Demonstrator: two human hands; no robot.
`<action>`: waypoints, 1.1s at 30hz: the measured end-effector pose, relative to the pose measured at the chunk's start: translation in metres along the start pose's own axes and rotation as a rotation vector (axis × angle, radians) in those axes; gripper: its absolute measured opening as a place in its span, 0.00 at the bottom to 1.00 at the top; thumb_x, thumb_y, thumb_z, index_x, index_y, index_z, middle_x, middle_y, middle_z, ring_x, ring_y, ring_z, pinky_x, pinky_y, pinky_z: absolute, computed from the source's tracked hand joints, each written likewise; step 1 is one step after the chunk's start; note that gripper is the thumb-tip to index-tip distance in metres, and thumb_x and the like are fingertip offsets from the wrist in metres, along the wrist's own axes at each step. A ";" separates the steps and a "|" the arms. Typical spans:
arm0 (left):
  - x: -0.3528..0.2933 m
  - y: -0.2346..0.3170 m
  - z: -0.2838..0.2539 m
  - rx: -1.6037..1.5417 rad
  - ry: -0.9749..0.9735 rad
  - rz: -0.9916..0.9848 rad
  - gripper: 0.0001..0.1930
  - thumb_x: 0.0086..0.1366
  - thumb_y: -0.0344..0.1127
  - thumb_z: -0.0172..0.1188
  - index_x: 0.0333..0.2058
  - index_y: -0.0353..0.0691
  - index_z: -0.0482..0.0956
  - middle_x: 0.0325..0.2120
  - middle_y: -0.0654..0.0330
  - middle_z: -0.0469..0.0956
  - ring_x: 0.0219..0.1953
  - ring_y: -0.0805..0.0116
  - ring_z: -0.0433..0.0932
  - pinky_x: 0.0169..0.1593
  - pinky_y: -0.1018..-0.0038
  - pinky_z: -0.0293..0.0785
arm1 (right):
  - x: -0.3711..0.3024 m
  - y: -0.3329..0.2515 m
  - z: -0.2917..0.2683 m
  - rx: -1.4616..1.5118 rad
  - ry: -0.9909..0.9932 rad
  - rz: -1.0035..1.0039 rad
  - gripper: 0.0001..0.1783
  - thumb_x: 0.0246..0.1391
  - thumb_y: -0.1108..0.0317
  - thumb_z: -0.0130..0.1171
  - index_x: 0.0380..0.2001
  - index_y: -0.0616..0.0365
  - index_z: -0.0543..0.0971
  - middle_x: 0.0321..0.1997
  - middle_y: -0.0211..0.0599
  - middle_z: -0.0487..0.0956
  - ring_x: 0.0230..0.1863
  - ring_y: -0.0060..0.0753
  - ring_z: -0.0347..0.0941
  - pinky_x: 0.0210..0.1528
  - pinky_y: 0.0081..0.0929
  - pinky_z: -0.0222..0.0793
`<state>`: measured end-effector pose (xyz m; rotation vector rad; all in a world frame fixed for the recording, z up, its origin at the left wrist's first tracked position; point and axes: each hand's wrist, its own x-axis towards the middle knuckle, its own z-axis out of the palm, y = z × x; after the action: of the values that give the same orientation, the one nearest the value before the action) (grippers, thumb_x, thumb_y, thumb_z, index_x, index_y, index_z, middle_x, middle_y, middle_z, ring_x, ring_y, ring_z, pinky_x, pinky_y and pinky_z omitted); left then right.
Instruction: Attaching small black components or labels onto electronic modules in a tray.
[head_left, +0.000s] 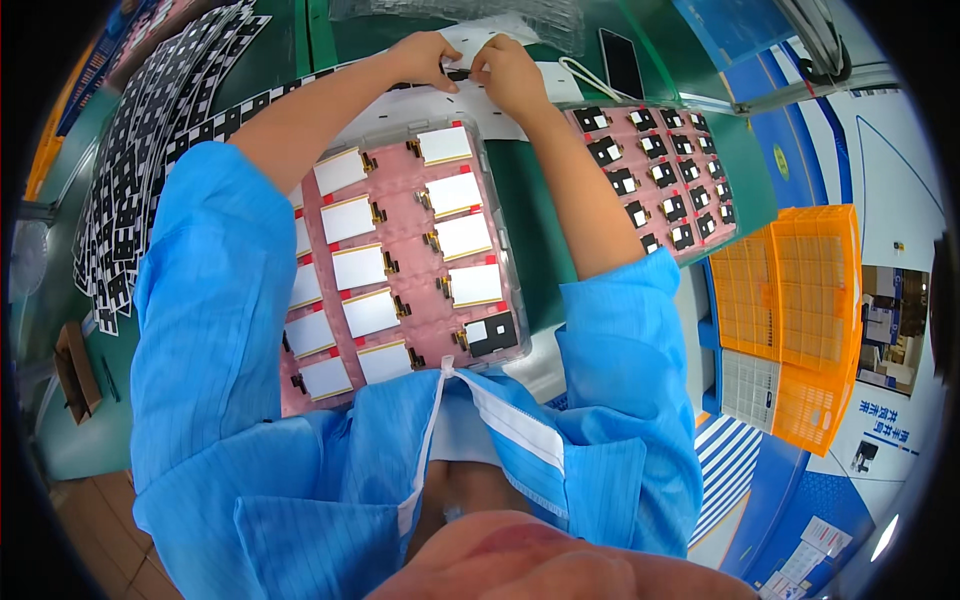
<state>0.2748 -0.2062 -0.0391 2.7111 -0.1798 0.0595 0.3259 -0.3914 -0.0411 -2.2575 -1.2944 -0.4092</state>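
At the far side of the table my left hand point(428, 62) and my right hand point(510, 74) are close together over white sheets point(400, 112). Both are closed in a pinch around a small dark piece point(457, 74), partly hidden by the fingers; its kind is not clear. Under my forearms stands a pink tray point(415, 235) in a clear plastic holder, bearing rows of flat white panels point(367, 312) with gold edges and small dark connectors. A black sticker-like cover lies on one panel point(490, 334) at its near right corner.
A second pink tray point(655, 220) with black-covered pieces stands at right. Black-and-white patterned sheets point(150, 150) are piled at left. A phone point(621, 64) and white cable point(585, 76) lie at the back right. Orange crates point(815, 330) stand beyond the table's right edge.
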 end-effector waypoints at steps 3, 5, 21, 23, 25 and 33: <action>-0.001 0.007 -0.007 0.011 -0.054 0.026 0.32 0.42 0.40 0.74 0.50 0.42 0.79 0.22 0.58 0.75 0.25 0.65 0.75 0.31 0.72 0.70 | 0.001 0.001 -0.007 0.018 -0.028 0.088 0.05 0.42 0.69 0.66 0.25 0.52 0.80 0.35 0.35 0.77 0.39 0.44 0.75 0.41 0.37 0.72; 0.002 0.012 -0.012 -0.058 -0.040 0.008 0.28 0.45 0.41 0.72 0.49 0.47 0.80 0.24 0.59 0.77 0.27 0.64 0.77 0.34 0.71 0.72 | 0.006 0.002 -0.008 0.009 -0.087 0.165 0.06 0.44 0.68 0.65 0.27 0.52 0.79 0.34 0.35 0.78 0.39 0.44 0.75 0.41 0.38 0.71; 0.030 0.002 -0.017 -0.155 0.045 -0.067 0.05 0.43 0.31 0.67 0.23 0.43 0.83 0.23 0.61 0.82 0.28 0.67 0.81 0.35 0.72 0.76 | 0.014 0.008 0.003 0.034 -0.158 0.211 0.06 0.44 0.65 0.65 0.29 0.49 0.80 0.28 0.34 0.81 0.34 0.41 0.78 0.37 0.38 0.72; 0.036 0.000 -0.016 -0.134 0.103 -0.055 0.05 0.42 0.31 0.69 0.21 0.43 0.83 0.23 0.61 0.82 0.29 0.65 0.81 0.36 0.70 0.76 | 0.015 0.008 0.002 0.027 -0.128 0.215 0.06 0.44 0.65 0.65 0.28 0.49 0.80 0.28 0.34 0.81 0.33 0.41 0.78 0.36 0.37 0.72; 0.037 0.005 -0.008 -0.155 0.113 -0.047 0.05 0.42 0.31 0.68 0.22 0.41 0.83 0.21 0.60 0.81 0.27 0.65 0.80 0.35 0.70 0.75 | 0.007 0.010 0.002 0.065 -0.104 0.225 0.06 0.44 0.66 0.65 0.28 0.49 0.80 0.28 0.34 0.81 0.33 0.41 0.78 0.36 0.36 0.72; 0.032 -0.002 0.002 0.180 0.123 0.128 0.11 0.47 0.30 0.63 0.33 0.42 0.83 0.28 0.52 0.80 0.33 0.54 0.80 0.35 0.63 0.75 | -0.021 -0.009 -0.048 0.419 0.331 0.126 0.08 0.43 0.72 0.67 0.28 0.58 0.77 0.28 0.37 0.80 0.32 0.36 0.78 0.36 0.28 0.72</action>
<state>0.3069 -0.2091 -0.0395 2.8598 -0.3246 0.2922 0.3067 -0.4291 -0.0089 -1.8182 -0.9585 -0.4019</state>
